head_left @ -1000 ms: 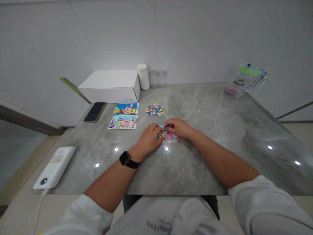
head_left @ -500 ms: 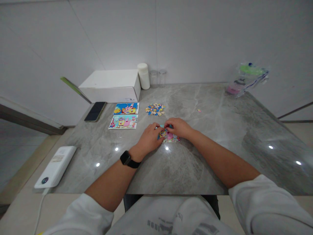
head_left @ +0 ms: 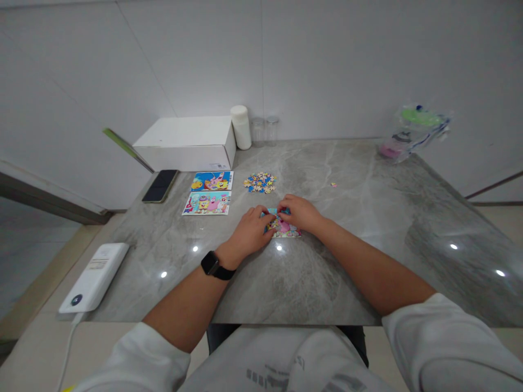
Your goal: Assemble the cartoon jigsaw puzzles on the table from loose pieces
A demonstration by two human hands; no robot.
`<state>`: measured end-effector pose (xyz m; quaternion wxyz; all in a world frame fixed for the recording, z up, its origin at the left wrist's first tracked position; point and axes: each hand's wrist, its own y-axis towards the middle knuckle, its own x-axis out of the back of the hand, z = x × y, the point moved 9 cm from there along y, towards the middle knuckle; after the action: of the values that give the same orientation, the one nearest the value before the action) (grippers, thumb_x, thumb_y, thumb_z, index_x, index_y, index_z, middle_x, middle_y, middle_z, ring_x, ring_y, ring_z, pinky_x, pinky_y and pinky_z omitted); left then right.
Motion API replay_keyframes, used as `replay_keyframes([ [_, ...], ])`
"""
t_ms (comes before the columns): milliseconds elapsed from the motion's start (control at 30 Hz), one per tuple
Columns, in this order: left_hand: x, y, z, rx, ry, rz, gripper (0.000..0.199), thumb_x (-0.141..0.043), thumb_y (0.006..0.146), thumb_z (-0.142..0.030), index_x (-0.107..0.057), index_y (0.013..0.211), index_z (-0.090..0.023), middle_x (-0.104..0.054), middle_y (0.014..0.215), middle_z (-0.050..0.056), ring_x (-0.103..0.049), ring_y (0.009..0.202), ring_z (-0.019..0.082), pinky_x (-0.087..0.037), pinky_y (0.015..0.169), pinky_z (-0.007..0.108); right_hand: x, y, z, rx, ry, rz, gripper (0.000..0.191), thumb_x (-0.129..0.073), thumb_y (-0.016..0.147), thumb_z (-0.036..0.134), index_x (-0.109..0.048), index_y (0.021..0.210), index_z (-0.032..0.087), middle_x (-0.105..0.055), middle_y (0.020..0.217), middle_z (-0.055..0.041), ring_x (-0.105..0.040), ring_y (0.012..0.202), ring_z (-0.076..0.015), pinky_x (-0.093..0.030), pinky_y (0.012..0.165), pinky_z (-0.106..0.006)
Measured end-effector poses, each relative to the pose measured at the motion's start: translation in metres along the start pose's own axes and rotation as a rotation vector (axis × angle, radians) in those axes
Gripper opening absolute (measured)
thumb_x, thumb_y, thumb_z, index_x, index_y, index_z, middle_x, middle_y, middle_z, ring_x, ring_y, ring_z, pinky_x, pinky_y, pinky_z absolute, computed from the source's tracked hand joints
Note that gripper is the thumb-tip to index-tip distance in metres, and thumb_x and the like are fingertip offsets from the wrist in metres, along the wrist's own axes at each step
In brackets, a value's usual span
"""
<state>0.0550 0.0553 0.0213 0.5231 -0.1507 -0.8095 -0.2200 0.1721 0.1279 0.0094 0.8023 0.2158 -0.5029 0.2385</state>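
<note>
A small, brightly coloured cartoon jigsaw puzzle (head_left: 286, 230) lies flat on the table in front of me, partly covered by my hands. My left hand (head_left: 254, 228), with a black watch at the wrist, grips its left side between thumb and fingers. Over the puzzle's upper edge, my right hand (head_left: 297, 211) is closed in a pinch; whatever the fingertips hold is hidden. Beyond the hands sits a pile of loose jigsaw pieces (head_left: 260, 183). One small piece (head_left: 333, 185) lies apart to the right. Two cartoon picture cards, one blue (head_left: 212, 181) and one turquoise (head_left: 207, 203), lie to the left.
Toward the back left are a phone (head_left: 160, 186), a white box (head_left: 183, 144), a white bottle (head_left: 241, 128) and two clear glasses (head_left: 265, 132). A white power bank (head_left: 95, 277) with a cable is at the left edge. A plastic bag (head_left: 412, 133) rests at the far right corner.
My right hand has shifted very slightly along the puzzle's upper edge, and a little more of the puzzle shows between the hands. The left hand stays in place.
</note>
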Motion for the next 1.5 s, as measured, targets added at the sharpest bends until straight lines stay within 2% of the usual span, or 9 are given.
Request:
replay_keyframes([
  [300, 0.0, -0.001, 0.0, 0.007, 0.032, 0.004, 0.033, -0.067, 0.097, -0.034, -0.07, 0.129, -0.025, -0.059, 0.129, 0.012, -0.06, 0.115, 0.029, -0.05, 0.107, 0.048, 0.001, 0.001, -0.007, -0.128, -0.02, 0.018, 0.009, -0.072, 0.091, 0.023, -0.079, 0.096, 0.021, -0.069, 0.097, -0.0054, -0.063, 0.091, -0.0184, -0.043, 0.081, -0.027],
  [567, -0.002, -0.002, -0.001, -0.012, 0.059, 0.004, 0.035, -0.065, 0.099, -0.036, -0.069, 0.132, -0.025, -0.059, 0.128, 0.013, -0.06, 0.113, 0.029, -0.051, 0.105, 0.047, 0.005, 0.004, -0.008, -0.091, -0.001, -0.021, 0.008, -0.073, 0.09, 0.023, -0.078, 0.095, 0.02, -0.07, 0.097, -0.0056, -0.064, 0.094, -0.0192, -0.044, 0.085, -0.029],
  [933, -0.003, 0.001, 0.002, 0.004, 0.019, 0.005, 0.034, -0.068, 0.097, -0.034, -0.07, 0.128, -0.021, -0.061, 0.127, 0.014, -0.061, 0.115, 0.03, -0.051, 0.107, 0.048, -0.004, 0.001, -0.003, -0.058, -0.039, -0.024, 0.005, -0.073, 0.09, 0.021, -0.077, 0.093, 0.021, -0.069, 0.097, -0.0061, -0.063, 0.09, -0.0194, -0.043, 0.078, -0.028],
  [1067, -0.002, 0.002, 0.005, 0.008, -0.028, -0.009, 0.034, -0.07, 0.096, -0.036, -0.072, 0.125, -0.02, -0.063, 0.125, 0.013, -0.062, 0.115, 0.029, -0.052, 0.106, 0.046, 0.006, 0.003, -0.003, -0.024, 0.06, -0.079, 0.006, -0.072, 0.089, 0.02, -0.077, 0.092, 0.02, -0.071, 0.092, -0.0047, -0.062, 0.086, -0.0176, -0.045, 0.079, -0.028],
  [1167, -0.002, 0.003, 0.008, 0.005, -0.054, -0.007, 0.032, -0.068, 0.097, -0.032, -0.072, 0.126, -0.02, -0.064, 0.124, 0.013, -0.062, 0.114, 0.028, -0.052, 0.106, 0.046, 0.032, 0.006, -0.028, -0.116, 0.174, -0.214, 0.008, -0.069, 0.089, 0.022, -0.076, 0.092, 0.021, -0.073, 0.089, -0.0025, -0.061, 0.076, -0.0153, -0.046, 0.076, -0.027],
  [1267, -0.004, 0.003, 0.009, 0.002, -0.056, -0.009, 0.03, -0.062, 0.099, -0.028, -0.072, 0.126, -0.021, -0.064, 0.124, 0.012, -0.062, 0.113, 0.028, -0.052, 0.106, 0.046, 0.067, 0.002, -0.076, -0.29, 0.216, -0.367, 0.014, -0.064, 0.091, 0.028, -0.075, 0.095, 0.022, -0.075, 0.088, -0.0026, -0.062, 0.072, -0.0159, -0.049, 0.075, -0.029],
  [1367, -0.003, 0.004, 0.009, 0.001, -0.065, -0.019, 0.028, -0.059, 0.101, -0.027, -0.072, 0.124, -0.019, -0.064, 0.122, 0.013, -0.062, 0.112, 0.028, -0.053, 0.105, 0.048, 0.1, -0.015, -0.13, -0.459, 0.104, -0.506, 0.021, -0.062, 0.09, 0.029, -0.076, 0.103, 0.021, -0.077, 0.097, -0.0071, -0.066, 0.079, -0.0195, -0.052, 0.081, -0.033],
  [1433, 0.002, 0.004, 0.008, 0.006, -0.082, -0.043, 0.025, -0.057, 0.101, -0.025, -0.071, 0.121, -0.018, -0.064, 0.119, 0.013, -0.062, 0.111, 0.028, -0.053, 0.103, 0.047, 0.113, -0.029, -0.161, -0.551, -0.01, -0.528, 0.025, -0.059, 0.089, 0.025, -0.076, 0.108, 0.021, -0.078, 0.102, -0.0108, -0.069, 0.089, -0.0231, -0.052, 0.089, -0.037],
  [1500, 0.01, 0.004, 0.008, 0.02, -0.099, -0.096, 0.023, -0.054, 0.102, -0.023, -0.068, 0.119, -0.018, -0.064, 0.117, 0.012, -0.062, 0.11, 0.027, -0.053, 0.102, 0.046, 0.114, -0.043, -0.188, -0.672, -0.089, -0.481, 0.029, -0.059, 0.087, 0.022, -0.076, 0.111, 0.02, -0.077, 0.103, -0.0128, -0.07, 0.095, -0.0263, -0.052, 0.092, -0.04],
])
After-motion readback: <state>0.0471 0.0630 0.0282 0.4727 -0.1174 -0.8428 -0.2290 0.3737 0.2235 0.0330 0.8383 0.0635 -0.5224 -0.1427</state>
